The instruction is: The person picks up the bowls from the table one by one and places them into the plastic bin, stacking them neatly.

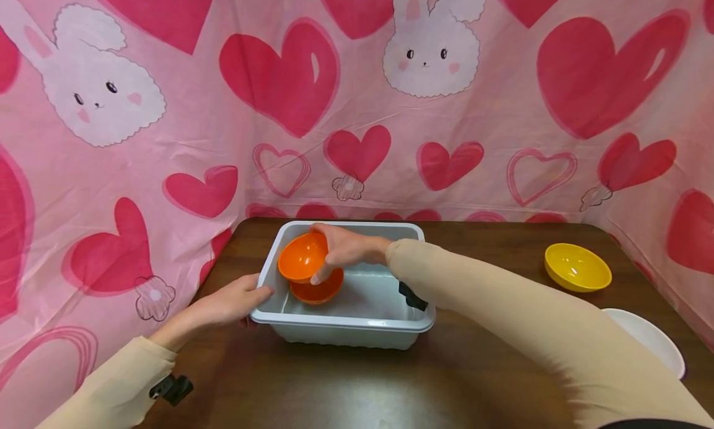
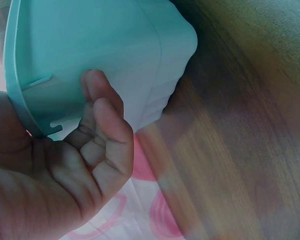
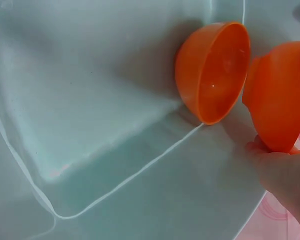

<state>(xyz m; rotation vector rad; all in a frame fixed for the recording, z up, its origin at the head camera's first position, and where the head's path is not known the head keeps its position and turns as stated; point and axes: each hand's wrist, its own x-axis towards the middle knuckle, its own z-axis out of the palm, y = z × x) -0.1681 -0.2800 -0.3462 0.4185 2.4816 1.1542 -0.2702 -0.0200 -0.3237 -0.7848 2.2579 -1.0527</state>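
A pale grey plastic basin (image 1: 357,323) stands on the table, and my left hand (image 1: 234,299) grips its left rim. The thumb lies over the rim; in the left wrist view the curled fingers (image 2: 112,125) are outside, by the wall. Inside the basin, my right hand (image 1: 348,248) holds an orange bowl (image 1: 301,258) by its edge, tilted. Just below it a second orange bowl (image 1: 319,291) sits at the basin's left end. In the right wrist view the held bowl (image 3: 280,95) is close beside the lower bowl's rim (image 3: 212,75); whether they touch I cannot tell.
A yellow bowl (image 1: 578,268) stands at the right of the dark wooden table (image 1: 491,367). Nearer, a white plate (image 1: 652,339) is partly hidden behind my right sleeve. Pink cloth with hearts and rabbits (image 1: 368,106) hangs around the table's back and sides.
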